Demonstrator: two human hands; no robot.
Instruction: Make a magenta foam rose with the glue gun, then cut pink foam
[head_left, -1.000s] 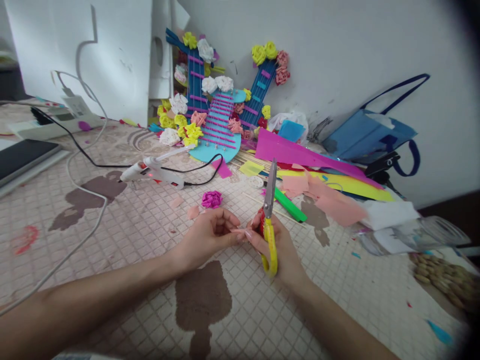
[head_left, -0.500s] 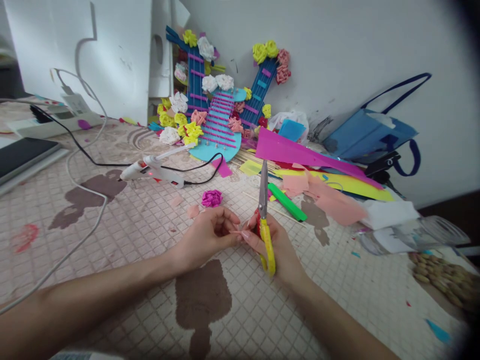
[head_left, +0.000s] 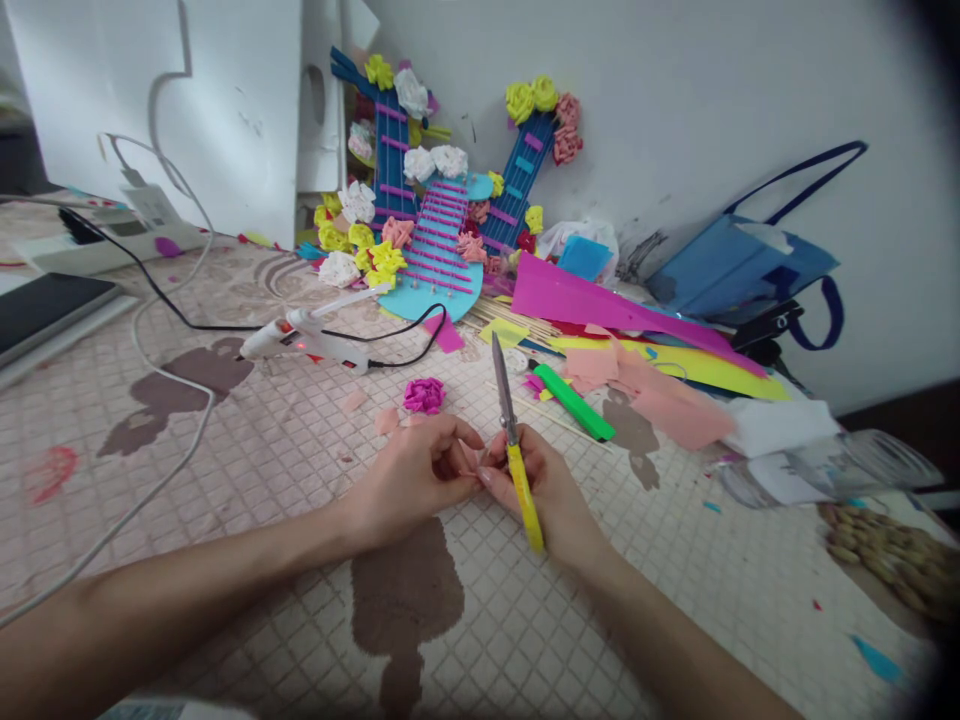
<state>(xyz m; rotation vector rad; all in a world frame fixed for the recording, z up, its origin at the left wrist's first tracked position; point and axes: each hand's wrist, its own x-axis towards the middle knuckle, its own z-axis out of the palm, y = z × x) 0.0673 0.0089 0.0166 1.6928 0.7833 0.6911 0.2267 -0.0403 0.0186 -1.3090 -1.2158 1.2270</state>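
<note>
My right hand (head_left: 551, 490) is closed around a pair of scissors (head_left: 517, 450) with yellow handles, its blades pointing up and away. The fingertips of my left hand (head_left: 420, 470) are pinched together and meet those of my right hand. Between them is a small pale pink piece of paper, mostly hidden by the fingers. Just beyond my left hand lies a magenta paper flower (head_left: 424, 395). Small pink paper scraps (head_left: 386, 420) rest beside it on the patterned tablecloth (head_left: 300, 610).
A white glue gun (head_left: 304, 340) with a black cord lies at left. Decorated paper guitars (head_left: 439, 240) lean at the back. A green cutter (head_left: 574, 402), coloured paper sheets (head_left: 600, 310) and a blue bag (head_left: 742, 265) are at right. A grey cable (head_left: 176, 450) crosses the left side.
The scissors have tilted leftward in my right hand, their tip swinging left and slightly down. My fingertips stay together around the small paper piece.
</note>
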